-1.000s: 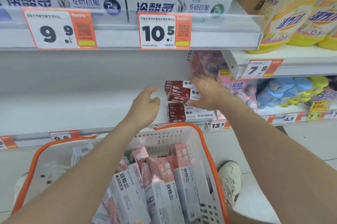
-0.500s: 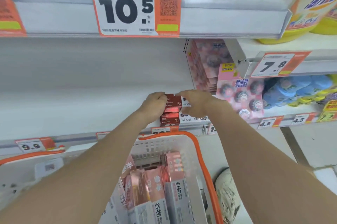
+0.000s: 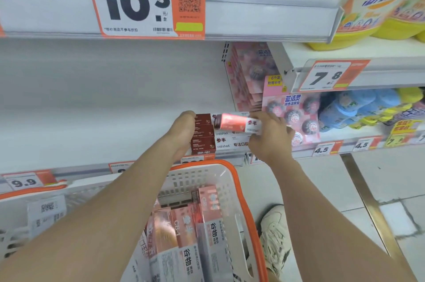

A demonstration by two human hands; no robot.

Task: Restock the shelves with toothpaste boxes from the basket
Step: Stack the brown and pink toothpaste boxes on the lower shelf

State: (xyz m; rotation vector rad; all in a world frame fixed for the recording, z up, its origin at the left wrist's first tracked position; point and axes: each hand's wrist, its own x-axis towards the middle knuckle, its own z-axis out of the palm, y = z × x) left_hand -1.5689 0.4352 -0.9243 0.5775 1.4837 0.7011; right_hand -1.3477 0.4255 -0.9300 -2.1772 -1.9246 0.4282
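Head view: stacking a toothpaste box

The right hand (image 3: 269, 138) pinched a pink toothpaste box (image 3: 236, 122), tilted, just above the shelf stack (image 3: 205, 141). The left hand (image 3: 182, 131) touched the stack's left end; its finger grip could not be told. Below the stack, the basket (image 3: 241, 186) held more. Next, likely: lowering the box squarely on top.

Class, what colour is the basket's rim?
Orange: the basket rim shows best in the head view.

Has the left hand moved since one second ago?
Yes. The left hand went rightward, up to the left end of the stacked boxes, which it now touches.
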